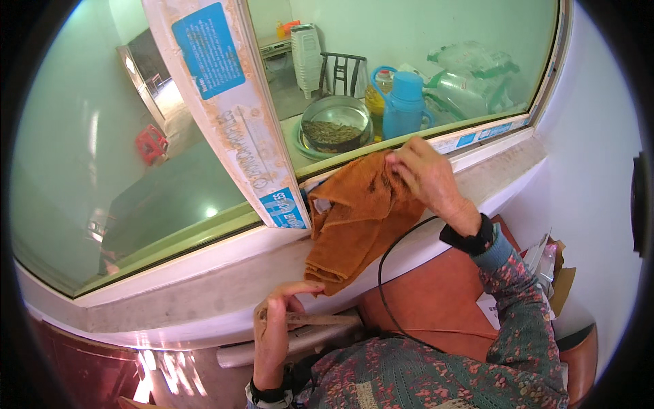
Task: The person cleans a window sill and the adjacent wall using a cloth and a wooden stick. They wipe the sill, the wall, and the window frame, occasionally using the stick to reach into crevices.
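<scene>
An orange-brown cloth [352, 214] hangs in folds against the lower window frame and over the sill, with dark stains near its top. My right hand [424, 176] pinches its upper right part at the frame's lower rail. Lower down, my left hand [276, 322] grips a thin, worn stick-like tool [322, 319], whose exact kind I cannot tell. The fingertips of that hand reach the bottom edge of the cloth. Both wrists wear black bands.
The window's upright frame [230, 112] bears stickers and brown residue. Through the glass show a blue thermos jug [403, 107], a metal pan [337, 125] and stacked white stools [305, 61]. A black cable [382, 276] hangs before the sill [194, 286]. Cardboard [564, 289] lies at the right.
</scene>
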{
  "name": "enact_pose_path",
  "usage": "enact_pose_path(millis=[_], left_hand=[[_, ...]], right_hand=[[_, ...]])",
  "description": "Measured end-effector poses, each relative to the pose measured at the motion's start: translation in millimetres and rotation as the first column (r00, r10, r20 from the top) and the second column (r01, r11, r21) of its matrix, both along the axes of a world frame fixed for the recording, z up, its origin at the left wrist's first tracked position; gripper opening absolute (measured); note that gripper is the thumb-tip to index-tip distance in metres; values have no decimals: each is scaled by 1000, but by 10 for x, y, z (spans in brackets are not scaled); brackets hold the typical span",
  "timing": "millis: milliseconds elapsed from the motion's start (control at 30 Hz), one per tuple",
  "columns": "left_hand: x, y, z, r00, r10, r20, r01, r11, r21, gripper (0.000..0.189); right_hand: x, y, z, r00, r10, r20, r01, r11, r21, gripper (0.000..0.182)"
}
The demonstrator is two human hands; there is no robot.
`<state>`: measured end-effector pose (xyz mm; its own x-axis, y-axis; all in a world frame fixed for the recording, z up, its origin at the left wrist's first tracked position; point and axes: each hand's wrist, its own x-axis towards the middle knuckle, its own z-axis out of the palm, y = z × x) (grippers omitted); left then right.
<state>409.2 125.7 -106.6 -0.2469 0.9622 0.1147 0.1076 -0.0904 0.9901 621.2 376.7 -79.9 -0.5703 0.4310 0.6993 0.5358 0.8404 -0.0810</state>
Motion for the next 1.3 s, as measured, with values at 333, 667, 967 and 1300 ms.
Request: enact_pose_path(millis=[333, 667, 967, 1300], left_hand=[[376, 474, 153, 922, -127, 367, 80, 987, 140, 48], [548, 562, 112, 928, -267, 259, 256, 964, 75, 43], [145, 372, -182, 992, 19, 122, -24, 999, 40, 42], [97, 380, -252, 998, 8, -68, -3, 997, 71, 38]], right_hand=[[211, -1042, 61, 871, 463, -167, -488, 770, -410, 36], [789, -935, -134, 482, -164, -861, -830, 230, -509, 37], [753, -761, 470, 681, 330, -654, -681, 614, -400, 31], [6, -479, 568, 362, 379, -852, -925, 258, -278, 26]])
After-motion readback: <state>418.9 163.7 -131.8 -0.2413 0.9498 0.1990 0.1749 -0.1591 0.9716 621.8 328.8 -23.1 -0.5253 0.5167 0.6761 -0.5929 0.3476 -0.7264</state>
